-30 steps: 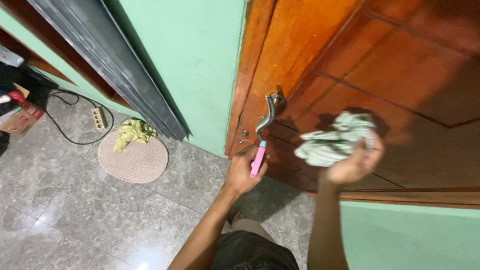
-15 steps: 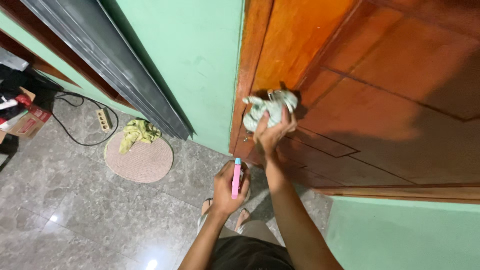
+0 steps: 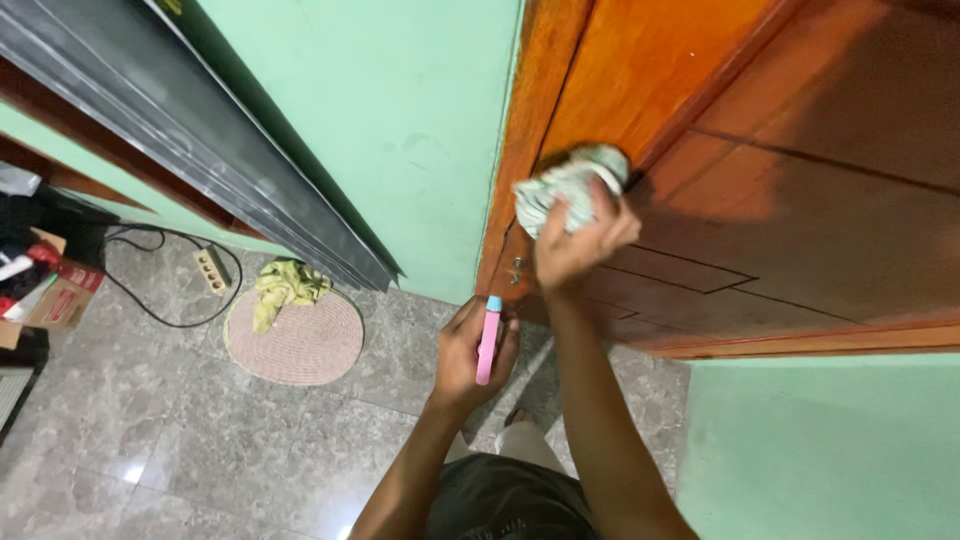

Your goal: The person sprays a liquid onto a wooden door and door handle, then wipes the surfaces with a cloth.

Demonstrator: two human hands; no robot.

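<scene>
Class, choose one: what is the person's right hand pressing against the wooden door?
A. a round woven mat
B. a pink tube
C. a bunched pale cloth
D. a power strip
C: the right hand grips a bunched pale cloth against the wooden door, while the left hand holds the pink tube.

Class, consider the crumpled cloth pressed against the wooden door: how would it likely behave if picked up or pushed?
The cloth is bunched in folds under the right hand, so probably floppy and light. Pushed along the door, it would likely deform rather than roll.

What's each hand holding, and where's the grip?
Right hand grips a bunched pale cloth from below, pressed against the wooden door. Left hand wraps the middle of a pink tube.
</scene>
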